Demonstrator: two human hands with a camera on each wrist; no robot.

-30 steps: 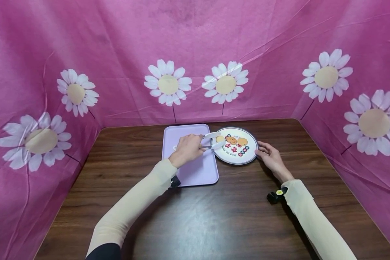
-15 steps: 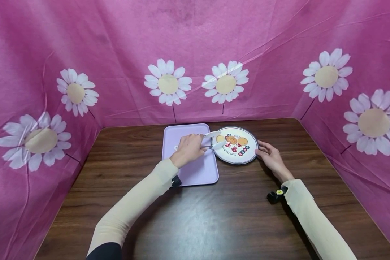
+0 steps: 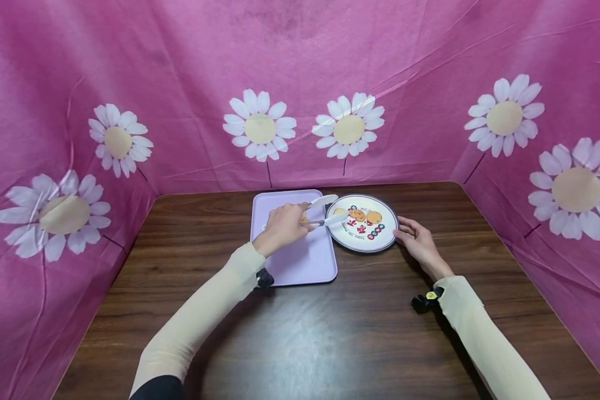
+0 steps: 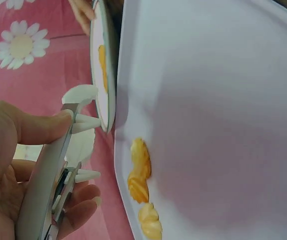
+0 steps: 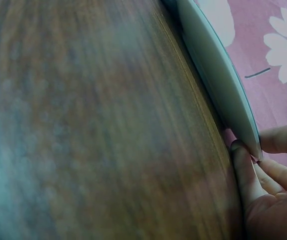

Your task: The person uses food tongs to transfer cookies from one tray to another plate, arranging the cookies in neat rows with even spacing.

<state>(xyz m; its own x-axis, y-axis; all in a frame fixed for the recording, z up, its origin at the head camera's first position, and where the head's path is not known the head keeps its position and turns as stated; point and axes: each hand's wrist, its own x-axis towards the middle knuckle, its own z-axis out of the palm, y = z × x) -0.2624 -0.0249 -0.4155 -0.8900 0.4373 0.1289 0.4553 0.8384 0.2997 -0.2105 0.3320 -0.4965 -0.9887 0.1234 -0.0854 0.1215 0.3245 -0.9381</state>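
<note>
My left hand (image 3: 282, 225) grips a pair of tongs (image 4: 44, 187) with white tips, over the lilac tray (image 3: 305, 264). The tips stand apart, reaching over the tray's right side to the left rim of the white plate (image 3: 350, 243); nothing shows between them in the left wrist view. Small yellow shell-shaped pastries (image 4: 140, 159) lie along the tray's far edge, mostly hidden by my hand in the head view. Flat round tan biscuits (image 3: 374, 218) show on the plate, among red and dark printing. My right hand (image 3: 420, 247) pinches the plate's right rim between thumb and fingers.
Tray and plate sit side by side near the back of the dark wooden table (image 3: 300, 339). A pink cloth (image 3: 300, 50) with white daisies hangs behind and at both sides. Small black cameras are strapped at both wrists.
My left hand has drawn slightly left with the tongs, and their tips now sit wider apart. A yellow pastry now shows beside that hand. The right hand and plate hold nearly still.
</note>
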